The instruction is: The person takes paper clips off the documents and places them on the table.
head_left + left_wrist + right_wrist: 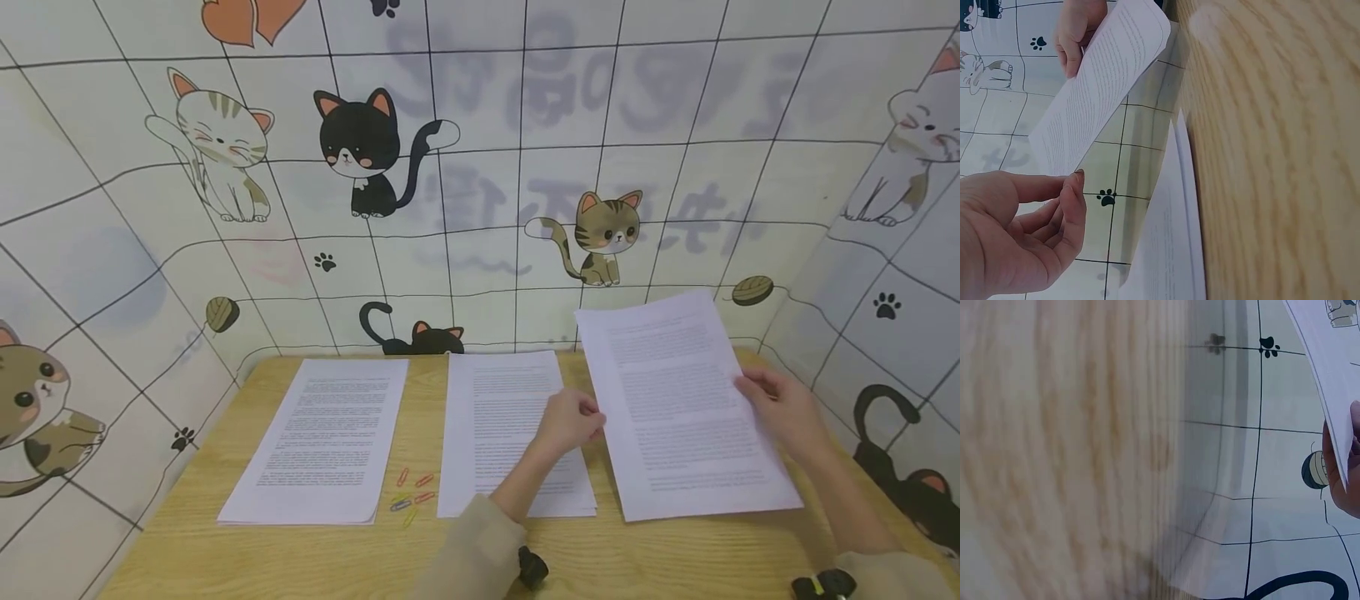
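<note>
Both hands hold up a printed sheet (pixel 675 400) tilted above the right side of the wooden table (pixel 187 550). My left hand (pixel 596 417) pinches its left edge between thumb and forefinger; the left wrist view shows that pinch (pixel 1072 181) at the edge of the sheet (pixel 1104 81). On the right edge, my right hand (pixel 746 387) grips with curled fingers. In the right wrist view only part of the right hand (pixel 1344 469) and the sheet's edge (pixel 1329 375) show. Whether it is one sheet or a few I cannot tell.
Two stacks of printed paper lie flat: one at the left (pixel 322 433), one in the middle (pixel 502 417) partly under my left arm. Several coloured paper clips (pixel 411 492) lie between them. Cat-patterned walls (pixel 450 167) close in the back and both sides.
</note>
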Tool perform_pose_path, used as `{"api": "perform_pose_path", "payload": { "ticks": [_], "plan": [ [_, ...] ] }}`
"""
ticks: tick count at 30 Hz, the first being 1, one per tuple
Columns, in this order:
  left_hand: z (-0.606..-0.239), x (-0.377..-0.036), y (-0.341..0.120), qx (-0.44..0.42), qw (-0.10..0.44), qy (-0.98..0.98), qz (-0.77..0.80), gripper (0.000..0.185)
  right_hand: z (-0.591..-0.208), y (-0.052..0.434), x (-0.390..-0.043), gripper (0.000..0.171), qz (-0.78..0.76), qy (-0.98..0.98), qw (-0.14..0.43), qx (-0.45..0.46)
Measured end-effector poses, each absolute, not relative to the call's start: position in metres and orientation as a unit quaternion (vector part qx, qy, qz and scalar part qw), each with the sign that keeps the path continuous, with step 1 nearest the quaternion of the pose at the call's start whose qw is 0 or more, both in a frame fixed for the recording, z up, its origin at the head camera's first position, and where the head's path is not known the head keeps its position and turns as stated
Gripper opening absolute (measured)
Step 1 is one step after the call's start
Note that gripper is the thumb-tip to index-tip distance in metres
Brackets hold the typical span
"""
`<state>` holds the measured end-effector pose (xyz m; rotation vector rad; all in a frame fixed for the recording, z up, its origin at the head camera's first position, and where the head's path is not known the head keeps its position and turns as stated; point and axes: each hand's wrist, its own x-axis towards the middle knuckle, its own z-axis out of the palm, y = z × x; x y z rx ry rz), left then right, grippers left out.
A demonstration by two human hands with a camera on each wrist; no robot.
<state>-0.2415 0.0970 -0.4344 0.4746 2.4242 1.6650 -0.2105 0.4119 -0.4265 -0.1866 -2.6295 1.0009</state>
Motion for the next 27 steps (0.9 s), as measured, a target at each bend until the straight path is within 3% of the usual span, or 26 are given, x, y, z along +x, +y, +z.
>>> {"api": "perform_pose_path", "payload": {
  "ticks": [17, 27],
  "plan": [
    [-0.446, -0.247, 0.122, 0.128, 0.086, 0.854, 0.496, 0.007, -0.436, 0.432, -0.214, 0.043, 0.328, -0.942, 0.053, -0.053],
    [-0.456, -0.249, 0.133, 0.094, 0.113, 0.870, 0.470, 0.016, -0.449, 0.445, -0.227, 0.044, 0.318, -0.946, 0.029, -0.061]
  ]
}}
